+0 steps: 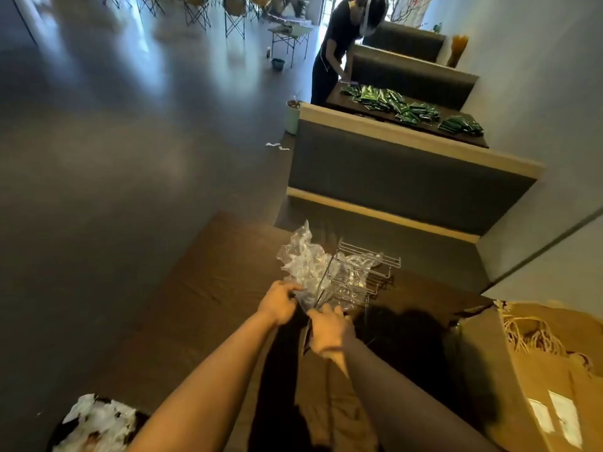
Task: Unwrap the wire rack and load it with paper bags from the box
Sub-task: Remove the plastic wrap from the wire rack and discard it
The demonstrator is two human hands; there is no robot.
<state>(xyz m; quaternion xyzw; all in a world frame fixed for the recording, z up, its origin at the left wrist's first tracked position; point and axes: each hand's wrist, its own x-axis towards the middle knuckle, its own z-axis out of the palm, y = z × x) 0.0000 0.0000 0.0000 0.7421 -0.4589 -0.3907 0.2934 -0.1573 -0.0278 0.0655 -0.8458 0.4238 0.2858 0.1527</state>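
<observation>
Step in hand: unwrapping. Silver tiered wire rack (355,275) on dark wooden counter (202,272), crumpled clear plastic wrap (301,259) bunched at rack's left side. Left hand (277,301) fingers pinch wrap at rack's near-left corner. Right hand (329,331) at rack's near edge, apparently gripping wrap or frame; blurred. Open brown cardboard box (483,363) of paper bags (535,337) right of rack. Next: pull wrap clear of wires without snagging, then reach for bags.

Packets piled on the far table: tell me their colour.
Dark green, glossy packets, on the far dark wooden table; head view.

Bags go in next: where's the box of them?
Head view, lower right: the open cardboard box sits right of both hands, paper bags showing inside.
</observation>
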